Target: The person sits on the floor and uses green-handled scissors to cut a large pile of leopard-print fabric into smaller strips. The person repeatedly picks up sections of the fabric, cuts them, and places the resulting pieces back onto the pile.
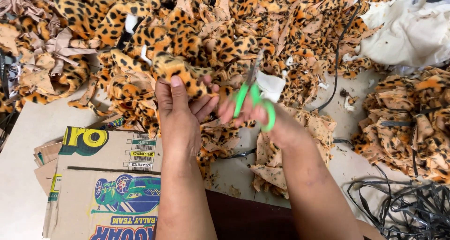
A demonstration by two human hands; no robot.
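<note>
Lying nearest, at six o'clock, a dark cloth [243, 216] sits between the forearms, with flattened printed cartons [105, 184] at seven o'clock and a tangle of black straps [412, 212] at four o'clock. Toward the centre, the left hand [176, 111] pinches a leopard-print scrap [180, 71], thumb pressed on top and fingers curled beneath. Just at its three o'clock, the right hand [255, 116] grips green-handled scissors [253, 95], fingers through the loops; motion blur hides how far the blades are apart. The blades point to twelve o'clock beside the scrap. Beyond, a large fabric pile [225, 24] spreads from ten to one o'clock, with cream cloth [408, 29] at two o'clock.
</note>
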